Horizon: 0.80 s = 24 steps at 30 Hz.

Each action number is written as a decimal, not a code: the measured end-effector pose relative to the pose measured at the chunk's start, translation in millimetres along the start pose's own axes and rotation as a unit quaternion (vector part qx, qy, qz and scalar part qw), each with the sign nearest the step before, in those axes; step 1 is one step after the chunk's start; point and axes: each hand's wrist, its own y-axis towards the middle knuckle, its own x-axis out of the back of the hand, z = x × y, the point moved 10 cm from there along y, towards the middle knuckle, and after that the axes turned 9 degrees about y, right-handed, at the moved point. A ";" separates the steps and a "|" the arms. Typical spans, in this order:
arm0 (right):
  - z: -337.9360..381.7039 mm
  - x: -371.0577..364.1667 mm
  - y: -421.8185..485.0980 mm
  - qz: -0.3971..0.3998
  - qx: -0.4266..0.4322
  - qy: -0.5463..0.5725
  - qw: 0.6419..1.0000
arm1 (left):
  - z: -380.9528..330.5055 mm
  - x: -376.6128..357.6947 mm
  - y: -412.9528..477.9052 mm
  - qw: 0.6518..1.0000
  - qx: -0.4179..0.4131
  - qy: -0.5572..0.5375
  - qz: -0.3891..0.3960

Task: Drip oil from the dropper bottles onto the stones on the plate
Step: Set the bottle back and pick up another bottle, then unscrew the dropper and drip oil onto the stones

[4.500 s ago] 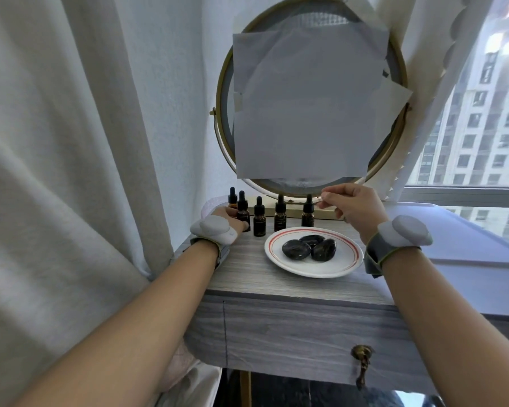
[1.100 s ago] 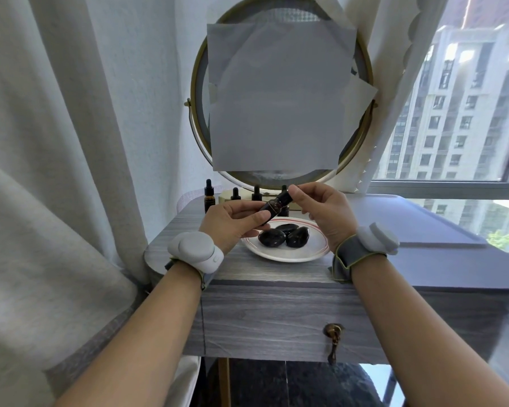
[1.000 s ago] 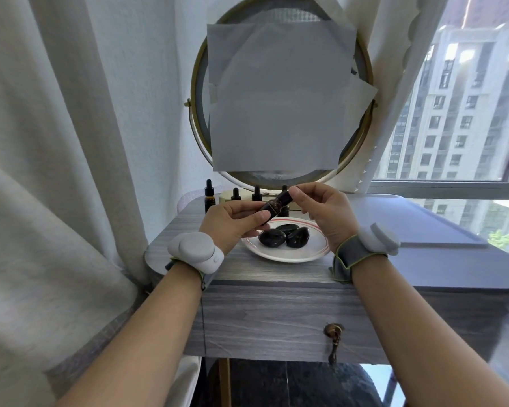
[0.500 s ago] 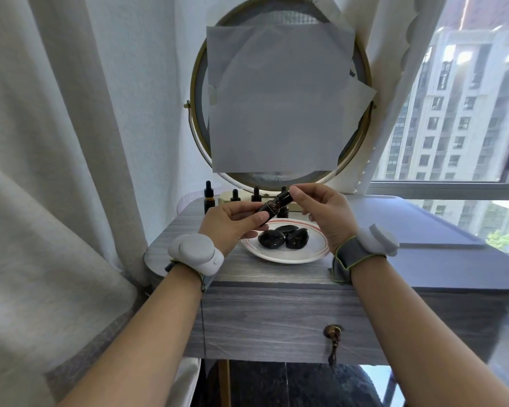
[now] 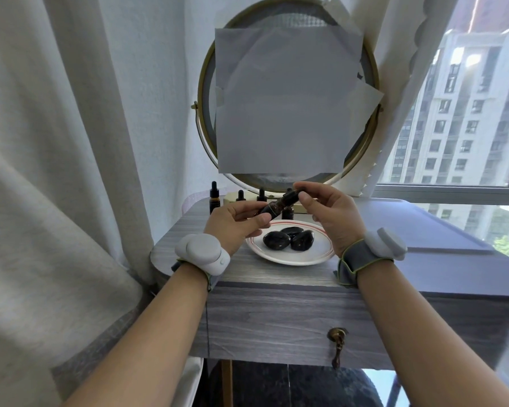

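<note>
A dark amber dropper bottle (image 5: 274, 207) lies tilted in the air above the plate's far left rim. My left hand (image 5: 235, 223) grips its body between thumb and fingers. My right hand (image 5: 328, 214) pinches its black dropper cap (image 5: 291, 196). Under them a white plate (image 5: 318, 254) with a red rim line carries three shiny black stones (image 5: 288, 240). Several more dropper bottles (image 5: 214, 198) stand in a row behind the plate, at the mirror's base, partly hidden by my hands.
The plate sits on a grey wood vanity top (image 5: 247, 274) with a drawer pull (image 5: 337, 343) in front. A round mirror (image 5: 288, 95) covered with paper stands at the back. A curtain (image 5: 56, 171) hangs left; a grey mat (image 5: 441, 245) lies right by the window.
4.5 s ago both hands reached for bottles standing in the row. Since then one bottle came up over the plate, held in both hands; over the last second they hardly moved.
</note>
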 end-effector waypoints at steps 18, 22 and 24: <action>-7.3 23.3 2.8 -0.100 -0.010 0.047 0.994 | 2.5 9.1 2.0 0.999 0.000 0.025 -0.043; -7.6 26.2 2.8 -0.111 -0.009 0.051 0.993 | 3.7 11.7 2.5 0.998 -0.002 0.033 -0.053; -6.6 26.5 2.7 -0.112 -0.006 0.050 0.992 | 4.0 12.3 2.3 0.998 -0.003 0.031 -0.055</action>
